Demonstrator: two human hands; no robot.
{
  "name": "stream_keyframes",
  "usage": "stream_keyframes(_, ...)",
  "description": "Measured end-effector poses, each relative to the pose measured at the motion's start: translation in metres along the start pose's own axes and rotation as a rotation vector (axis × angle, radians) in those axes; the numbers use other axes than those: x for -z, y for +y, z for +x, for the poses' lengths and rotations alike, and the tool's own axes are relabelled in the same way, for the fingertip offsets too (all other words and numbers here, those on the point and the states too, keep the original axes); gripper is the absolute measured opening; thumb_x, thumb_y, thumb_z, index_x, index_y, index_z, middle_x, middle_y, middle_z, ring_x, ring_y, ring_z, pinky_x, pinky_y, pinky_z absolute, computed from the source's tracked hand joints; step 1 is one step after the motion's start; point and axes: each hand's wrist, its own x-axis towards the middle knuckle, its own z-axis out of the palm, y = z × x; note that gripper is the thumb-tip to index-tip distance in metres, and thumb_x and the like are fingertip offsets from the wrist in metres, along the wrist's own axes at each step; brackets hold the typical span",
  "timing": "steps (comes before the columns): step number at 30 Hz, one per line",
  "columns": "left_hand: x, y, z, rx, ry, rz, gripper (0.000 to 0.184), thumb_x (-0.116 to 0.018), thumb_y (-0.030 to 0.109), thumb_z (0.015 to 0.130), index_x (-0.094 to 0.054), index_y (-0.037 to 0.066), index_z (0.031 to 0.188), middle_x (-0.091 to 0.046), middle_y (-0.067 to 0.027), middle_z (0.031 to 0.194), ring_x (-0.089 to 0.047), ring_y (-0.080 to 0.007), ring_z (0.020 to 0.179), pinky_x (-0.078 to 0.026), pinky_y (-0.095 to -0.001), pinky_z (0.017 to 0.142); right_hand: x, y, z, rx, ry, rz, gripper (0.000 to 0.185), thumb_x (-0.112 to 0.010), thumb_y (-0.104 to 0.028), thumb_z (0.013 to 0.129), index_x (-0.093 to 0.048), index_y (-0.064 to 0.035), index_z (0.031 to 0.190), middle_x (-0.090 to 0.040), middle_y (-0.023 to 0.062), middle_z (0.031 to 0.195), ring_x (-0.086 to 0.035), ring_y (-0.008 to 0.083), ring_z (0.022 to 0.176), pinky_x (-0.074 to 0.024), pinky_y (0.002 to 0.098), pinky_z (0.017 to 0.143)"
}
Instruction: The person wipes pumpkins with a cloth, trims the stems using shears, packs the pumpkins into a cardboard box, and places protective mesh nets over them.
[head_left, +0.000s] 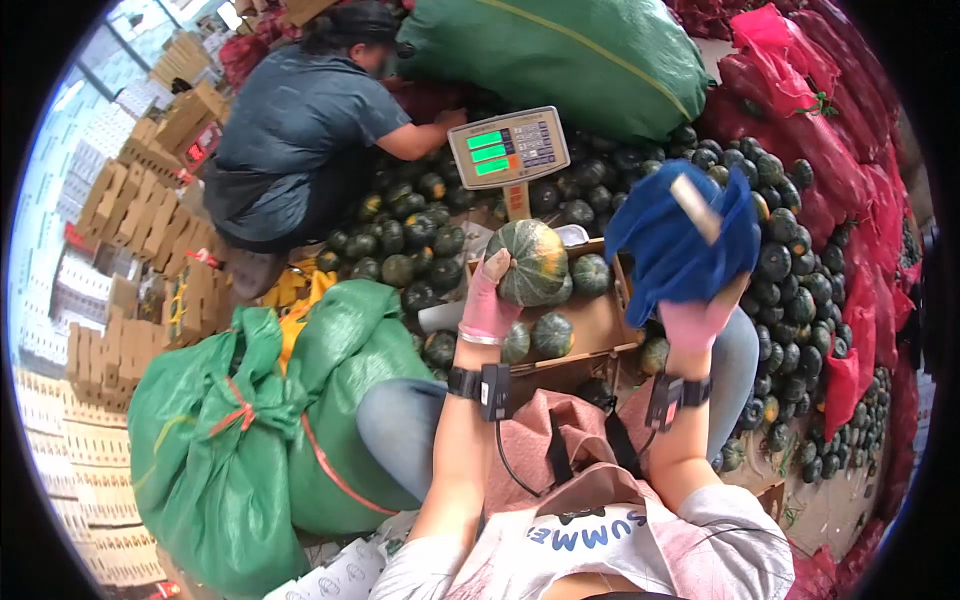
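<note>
My left hand (488,306), in a pink glove, is closed around a green pumpkin (530,262) with an orange patch on its side. The pumpkin is held up over a cardboard box (602,322), where several more small green pumpkins (552,336) lie. To the right, my right hand (697,322), gloved in pink too, grips a bunched blue cloth (655,235). A pale strip on the cloth is blurred, and the cloth hides most of those fingers. The cloth is apart from the pumpkin.
A scale display (508,148) with lit green panels stands behind the box. Piled pumpkins (775,265) surround it. Green sacks (345,400) lie at left, a large green sack (560,60) behind, red net bags (770,130) at right. A co-worker (295,130) crouches back left near stacked cartons (130,205).
</note>
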Motion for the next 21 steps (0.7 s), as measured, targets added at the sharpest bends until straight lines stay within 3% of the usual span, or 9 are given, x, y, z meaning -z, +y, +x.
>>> stream_keyframes(1, -0.009, 0.003, -0.015, -0.056, 0.015, 0.036, 0.049, -0.060, 0.037, 0.086, -0.052, 0.005, 0.122, -0.059, -0.0114, 0.118, -0.058, -0.0259, 0.108, -0.046, -0.0422, 0.095, -0.015, 0.003, -0.018, 0.010, -0.089, -0.273, 0.066, -0.038, -0.044, 0.093, -0.025, -0.0038, 0.143, -0.032, 0.0154, 0.145, -0.032, 0.0324, 0.133, -0.0235, 0.0440, 0.110)
stream_keyframes(3, -0.030, 0.004, -0.049, -0.085, -0.109, -0.046, 0.055, -0.056, 0.043, 0.087, -0.049, 0.004, 0.125, -0.055, -0.0123, 0.124, -0.056, -0.0270, 0.111, -0.044, -0.0423, 0.097, -0.046, 0.019, -0.053, -0.382, 0.252, -0.853, 0.062, -0.046, -0.036, 0.092, -0.029, -0.0004, 0.140, -0.036, 0.0152, 0.142, -0.032, 0.0314, 0.133, -0.0249, 0.0438, 0.109)
stream_keyframes(4, -0.038, 0.004, -0.056, -0.098, -0.086, -0.078, 0.056, -0.052, 0.044, 0.089, -0.047, 0.005, 0.128, -0.053, -0.0130, 0.126, -0.054, -0.0278, 0.113, -0.043, -0.0407, 0.098, -0.051, 0.027, -0.069, -0.183, -0.040, -1.208, 0.068, -0.057, -0.029, 0.087, -0.026, -0.0032, 0.142, -0.035, 0.0174, 0.142, -0.034, 0.0321, 0.132, -0.0278, 0.0418, 0.107)
stream_keyframes(6, -0.049, -0.016, -0.079, -0.277, -0.029, 0.212, 0.051, -0.054, 0.038, 0.090, -0.048, 0.003, 0.125, -0.054, -0.0126, 0.123, -0.054, -0.0255, 0.110, -0.041, -0.0380, 0.099, -0.064, 0.055, -0.091, 0.076, -0.132, -1.467, 0.071, -0.065, -0.020, 0.083, -0.027, -0.0046, 0.141, -0.036, 0.0202, 0.139, -0.037, 0.0331, 0.129, -0.0311, 0.0386, 0.105)
stream_keyframes(9, -0.034, -0.015, -0.089, -0.623, -0.043, 0.739, 0.047, -0.066, 0.025, 0.082, -0.049, 0.002, 0.119, -0.054, -0.0088, 0.116, -0.054, -0.0198, 0.105, -0.042, -0.0331, 0.094, -0.073, 0.078, -0.093, -0.003, 0.237, -1.053, 0.047, -0.056, -0.012, 0.087, -0.043, -0.0010, 0.131, -0.044, 0.0213, 0.133, -0.041, 0.0331, 0.126, -0.0326, 0.0348, 0.104)
stream_keyframes(11, -0.034, -0.005, -0.096, -0.801, -0.091, 0.999, 0.055, -0.072, 0.023, 0.075, -0.047, 0.003, 0.120, -0.055, -0.0057, 0.111, -0.053, -0.0169, 0.102, -0.042, -0.0290, 0.091, -0.059, 0.079, -0.073, -0.069, 0.221, -1.036, 0.032, -0.046, -0.022, 0.093, -0.058, 0.0014, 0.111, -0.061, 0.0168, 0.109, -0.055, 0.0238, 0.107, -0.0393, 0.0327, 0.095)
stream_keyframes(16, -0.025, -0.016, -0.097, -0.277, -0.018, 0.277, 0.057, -0.066, 0.031, 0.076, -0.048, 0.006, 0.124, -0.055, -0.0076, 0.118, -0.054, -0.0213, 0.107, -0.042, -0.0349, 0.096, -0.041, 0.073, -0.044, -0.661, 0.237, -0.741, 0.039, -0.043, -0.032, 0.093, -0.061, -0.0006, 0.106, -0.066, 0.0114, 0.096, -0.058, 0.0171, 0.088, -0.0438, 0.0302, 0.084)
stream_keyframes(20, -0.008, -0.035, -0.070, -0.088, 0.008, -0.120, 0.057, -0.056, 0.042, 0.082, -0.048, 0.008, 0.128, -0.052, -0.0098, 0.128, -0.052, -0.0242, 0.114, -0.039, -0.0404, 0.101, -0.031, 0.071, -0.048, -0.176, -0.002, -1.255, 0.037, -0.041, -0.029, 0.094, -0.062, -0.0029, 0.108, -0.065, 0.0131, 0.104, -0.060, 0.0207, 0.095, -0.0437, 0.0319, 0.087)
stream_keyframes(21, -0.007, -0.037, -0.060, -0.080, 0.012, -0.137, 0.058, -0.054, 0.044, 0.082, -0.048, 0.009, 0.128, -0.051, -0.0103, 0.130, -0.051, -0.0248, 0.115, -0.038, -0.0415, 0.102, -0.049, 0.062, -0.044, -0.383, 0.098, -0.994, 0.038, -0.046, -0.030, 0.091, -0.056, -0.0048, 0.117, -0.063, 0.0184, 0.102, -0.060, 0.0302, 0.098, -0.0455, 0.0360, 0.086)
